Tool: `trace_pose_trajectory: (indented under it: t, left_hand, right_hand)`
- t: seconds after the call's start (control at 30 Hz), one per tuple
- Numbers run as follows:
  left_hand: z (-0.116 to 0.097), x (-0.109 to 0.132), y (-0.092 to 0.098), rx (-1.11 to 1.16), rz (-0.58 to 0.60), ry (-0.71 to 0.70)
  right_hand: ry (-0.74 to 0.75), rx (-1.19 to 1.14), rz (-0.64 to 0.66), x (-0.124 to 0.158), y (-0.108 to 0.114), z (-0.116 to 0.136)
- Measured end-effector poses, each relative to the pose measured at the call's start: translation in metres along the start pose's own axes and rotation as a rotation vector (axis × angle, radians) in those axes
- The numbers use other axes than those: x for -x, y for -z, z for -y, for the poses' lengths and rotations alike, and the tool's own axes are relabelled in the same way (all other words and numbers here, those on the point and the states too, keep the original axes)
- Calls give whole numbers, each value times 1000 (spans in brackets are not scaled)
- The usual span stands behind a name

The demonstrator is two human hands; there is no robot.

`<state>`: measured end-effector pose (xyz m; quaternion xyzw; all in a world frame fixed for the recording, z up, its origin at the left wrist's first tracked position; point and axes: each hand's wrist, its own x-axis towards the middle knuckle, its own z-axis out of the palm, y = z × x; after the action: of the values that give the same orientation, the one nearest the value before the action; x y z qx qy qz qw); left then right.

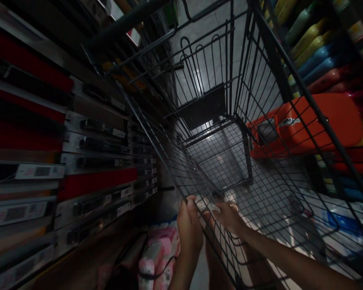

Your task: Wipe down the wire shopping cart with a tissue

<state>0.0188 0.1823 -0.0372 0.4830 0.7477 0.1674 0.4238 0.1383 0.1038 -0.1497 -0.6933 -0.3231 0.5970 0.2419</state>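
Note:
A black wire shopping trolley (230, 133) fills the middle of the view, seen from its near end, with nothing lying in its basket. My left hand (189, 225) is closed on the near wire edge of the trolley at the bottom centre. My right hand (228, 215) sits just to the right of it, fingers curled around a small pale object (206, 206) that I cannot make out, held against the same edge. The two hands almost touch.
Shop shelves (87, 161) with dark boxed goods and price labels line the left. On the right stand coloured bottles (317, 52), an orange flat item (308, 125) and blue-and-white packs (341, 223). A pink pack (157, 253) lies low by my legs. Grey tiled floor (205, 48) runs ahead.

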Motion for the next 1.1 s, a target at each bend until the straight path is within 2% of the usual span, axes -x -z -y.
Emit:
trace_pose_trajectory:
  t: [0.3,0.4,0.5,0.63,0.77,0.9,1.1]
  left_hand:
    - [9,20,-4,-7,-48,12]
    - [9,22,-5,-40,-38,-32]
    - [8,23,-7,-60,-55,-58]
    - [9,25,-10,-66,-80,-62]
    - [11,27,-14,-65,-112,-57]
    - [12,27,-16,-55,-123,-64]
    - [12,24,-16,-23,-127,-75]
  right_hand:
    - [106,-153,94,50,10,58]
    - [185,-173,69,64,11,71]
    - [242,-155,33,72,10,73]
    - [209,-116,22,65,6,52]
    - [57,-63,-22,35,-2,11]
    - [-25,-8,-27,3,-12,-22]
    - [-95,83,39,-22,-14,-47]
